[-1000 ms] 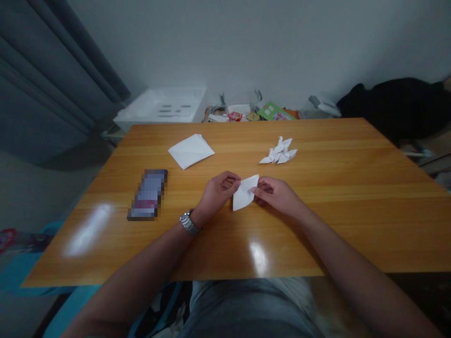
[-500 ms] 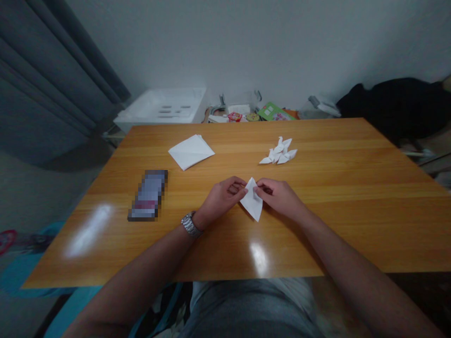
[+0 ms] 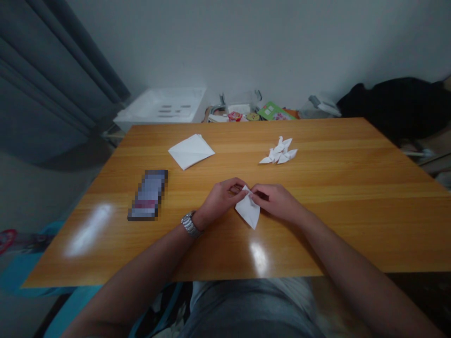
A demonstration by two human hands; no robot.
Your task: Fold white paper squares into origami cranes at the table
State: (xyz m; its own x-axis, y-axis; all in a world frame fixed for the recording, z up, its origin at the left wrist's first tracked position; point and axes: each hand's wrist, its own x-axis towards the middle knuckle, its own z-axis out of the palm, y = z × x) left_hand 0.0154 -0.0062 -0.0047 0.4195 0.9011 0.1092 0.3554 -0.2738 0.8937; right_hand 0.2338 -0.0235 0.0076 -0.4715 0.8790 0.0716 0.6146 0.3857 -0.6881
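Observation:
A small folded piece of white paper [image 3: 249, 212], pointed at its lower end, is held just over the near middle of the table. My left hand [image 3: 227, 196] pinches it near its upper left edge, thumb on top. From the other side my right hand [image 3: 273, 199] grips the upper right edge between thumb and fingers. The paper's top corner is partly covered by my fingertips. Beyond my right hand sit several white origami birds [image 3: 280, 151] in a cluster. A stack of white paper sheets [image 3: 191, 152] lies farther off to the left.
The wooden table [image 3: 345, 188] carries a pixelated phone [image 3: 148, 195] at left. Behind its far edge are a white foam box [image 3: 165, 105], a green book [image 3: 275, 111] and small packages. A black cloth heap [image 3: 391, 110] is at the far right.
The folded paper has shifted slightly toward me and to the left. My right hand has moved left, and both hands' fingertips are closer together at the paper's top.

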